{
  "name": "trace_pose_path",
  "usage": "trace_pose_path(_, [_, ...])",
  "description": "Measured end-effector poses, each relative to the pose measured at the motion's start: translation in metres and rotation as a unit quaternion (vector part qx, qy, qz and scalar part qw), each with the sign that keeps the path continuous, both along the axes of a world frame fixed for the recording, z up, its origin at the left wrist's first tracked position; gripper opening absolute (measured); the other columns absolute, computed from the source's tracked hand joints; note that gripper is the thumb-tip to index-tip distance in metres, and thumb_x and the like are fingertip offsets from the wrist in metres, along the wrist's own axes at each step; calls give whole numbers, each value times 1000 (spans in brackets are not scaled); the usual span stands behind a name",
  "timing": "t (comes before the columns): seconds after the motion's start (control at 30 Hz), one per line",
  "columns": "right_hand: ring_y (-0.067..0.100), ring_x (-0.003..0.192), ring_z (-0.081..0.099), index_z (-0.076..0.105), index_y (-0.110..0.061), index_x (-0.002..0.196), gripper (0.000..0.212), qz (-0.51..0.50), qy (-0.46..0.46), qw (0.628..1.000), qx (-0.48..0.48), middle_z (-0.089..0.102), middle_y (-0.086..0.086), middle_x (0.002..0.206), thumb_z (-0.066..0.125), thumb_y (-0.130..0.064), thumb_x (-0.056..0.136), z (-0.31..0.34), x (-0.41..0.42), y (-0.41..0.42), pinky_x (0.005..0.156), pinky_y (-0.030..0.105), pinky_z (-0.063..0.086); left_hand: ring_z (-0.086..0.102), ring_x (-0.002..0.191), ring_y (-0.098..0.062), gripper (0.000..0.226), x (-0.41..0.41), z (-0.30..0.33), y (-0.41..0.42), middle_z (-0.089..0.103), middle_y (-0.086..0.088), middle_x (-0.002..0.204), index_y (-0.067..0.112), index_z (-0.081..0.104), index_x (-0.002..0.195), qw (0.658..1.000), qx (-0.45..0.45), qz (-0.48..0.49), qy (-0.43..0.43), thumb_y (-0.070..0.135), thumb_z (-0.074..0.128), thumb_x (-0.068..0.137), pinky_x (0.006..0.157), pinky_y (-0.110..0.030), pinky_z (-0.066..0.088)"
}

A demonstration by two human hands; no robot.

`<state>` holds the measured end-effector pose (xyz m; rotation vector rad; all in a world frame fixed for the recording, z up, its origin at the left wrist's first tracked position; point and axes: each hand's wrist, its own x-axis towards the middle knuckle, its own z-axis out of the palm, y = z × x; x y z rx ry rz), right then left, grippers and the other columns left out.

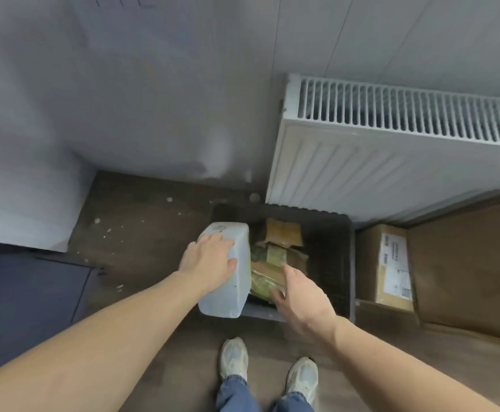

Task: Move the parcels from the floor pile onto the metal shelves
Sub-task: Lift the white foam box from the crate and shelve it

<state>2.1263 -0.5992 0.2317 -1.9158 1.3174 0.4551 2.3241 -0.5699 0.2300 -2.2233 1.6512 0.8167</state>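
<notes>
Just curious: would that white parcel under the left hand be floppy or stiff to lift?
Probably stiff: the white parcel keeps boxy edges under the left hand. Its smooth wrap looks slippery. Leaning on the dark crate's edge, it may tip.

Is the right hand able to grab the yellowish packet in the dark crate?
Probably yes. The right hand is open just above the yellowish packet, its fingers spread over it, with nothing between. The left hand holds the white parcel off to the side.
</notes>
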Motion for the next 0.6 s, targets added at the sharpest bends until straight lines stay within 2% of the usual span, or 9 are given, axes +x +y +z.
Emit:
trace_pose_path(0.1, [24,134,42,23,-14,152,58,2,-5,999,39,39,5,151,43,-36,102,-61,3,0,107,33,36,32,137,-28,73,5,-63,-7,29,-6,154,20,22,152,996,27,78,-33,60,43,94,105,-43,36])
trace_pose_path(0.2, [25,131,44,25,-17,150,56,-2,-12,998,58,41,4,149,44,-38,102,-101,2,3,101,34,38,16,147,-33,105,10,-106,-11,8,-10,162,22,6,156,979,62,193,-27,81,47,79,114,-48,24])
trace_pose_path(0.3, [25,133,43,23,-15,150,59,-13,-15,997,68,37,4,151,43,-42,102,-125,5,2,102,34,38,22,145,-37,121,14,-132,-21,8,-12,162,25,3,156,966,74,247,-21,91,48,66,114,-52,25])
trace_pose_path(0.43, [29,132,45,19,-18,153,65,-38,-27,995,91,36,6,153,43,-47,100,-142,19,4,102,38,40,37,130,-35,119,12,-147,-31,30,-12,147,25,8,155,961,81,260,-40,87,55,65,99,-45,38])
trace_pose_path(0.6, [29,131,44,21,-19,153,62,-62,-36,993,96,39,7,151,40,-47,101,-146,30,6,103,38,37,40,120,-32,107,7,-146,-32,35,-11,134,25,21,151,965,60,250,-52,80,59,68,91,-40,42])
